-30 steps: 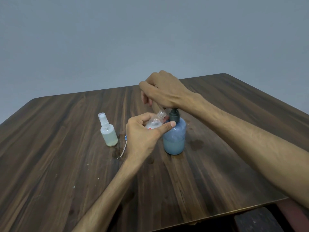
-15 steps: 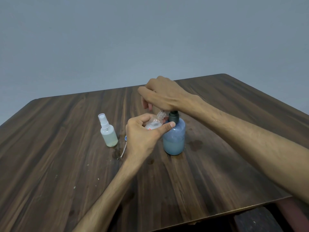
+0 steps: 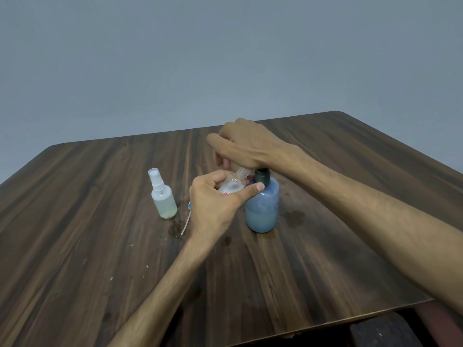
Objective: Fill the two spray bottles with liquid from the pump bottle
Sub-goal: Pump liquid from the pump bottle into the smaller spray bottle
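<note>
The left hand [image 3: 213, 204] grips an uncapped, tilted spray bottle [image 3: 231, 185] with its neck under the right hand [image 3: 246, 145], which curls over the pump bottle [image 3: 263, 209] standing on the desk [image 3: 325, 259].

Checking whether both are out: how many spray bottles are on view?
2. One capped spray bottle stands on the table, left of the hands. The other, open bottle is tilted in the left hand, its neck by the pump bottle.

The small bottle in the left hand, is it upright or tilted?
Tilted. The small bottle leans with its open threaded neck toward the pump bottle, gripped by the left hand.
</note>
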Motion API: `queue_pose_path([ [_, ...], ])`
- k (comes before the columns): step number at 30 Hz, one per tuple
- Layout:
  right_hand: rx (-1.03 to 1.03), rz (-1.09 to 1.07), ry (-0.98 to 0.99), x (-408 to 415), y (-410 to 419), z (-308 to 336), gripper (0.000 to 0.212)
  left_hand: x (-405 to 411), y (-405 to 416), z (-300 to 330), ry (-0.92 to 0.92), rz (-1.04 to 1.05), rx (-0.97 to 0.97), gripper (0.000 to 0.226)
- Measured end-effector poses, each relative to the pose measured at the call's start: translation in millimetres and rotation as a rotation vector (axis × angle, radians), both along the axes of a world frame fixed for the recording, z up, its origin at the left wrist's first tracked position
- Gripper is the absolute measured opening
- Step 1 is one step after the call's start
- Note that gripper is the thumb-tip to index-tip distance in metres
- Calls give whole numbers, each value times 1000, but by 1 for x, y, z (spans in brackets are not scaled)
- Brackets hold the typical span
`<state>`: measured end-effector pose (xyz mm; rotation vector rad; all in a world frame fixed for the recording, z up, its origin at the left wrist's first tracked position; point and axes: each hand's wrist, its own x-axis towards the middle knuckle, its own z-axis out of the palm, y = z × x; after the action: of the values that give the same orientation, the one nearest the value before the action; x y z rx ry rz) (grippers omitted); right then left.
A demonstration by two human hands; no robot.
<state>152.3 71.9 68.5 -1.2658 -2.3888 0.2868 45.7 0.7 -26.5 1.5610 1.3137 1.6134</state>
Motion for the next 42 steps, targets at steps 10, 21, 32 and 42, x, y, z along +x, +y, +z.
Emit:
queue_pose_path([
  [10,-13,0,1,1,-1,1,51,1,-1,0,-2,-2,-7,26],
  [21,-34,4,78,1,-3,7,50,0,0,-1,-11,-3,-7,26],
  [32,-70,69,60,3,0,7,44,0,1,-2,-7,-12,-4,25],
  [42,-2,35,62,3,-2,5,47,0,0,-1,-10,-24,-7,24],
])
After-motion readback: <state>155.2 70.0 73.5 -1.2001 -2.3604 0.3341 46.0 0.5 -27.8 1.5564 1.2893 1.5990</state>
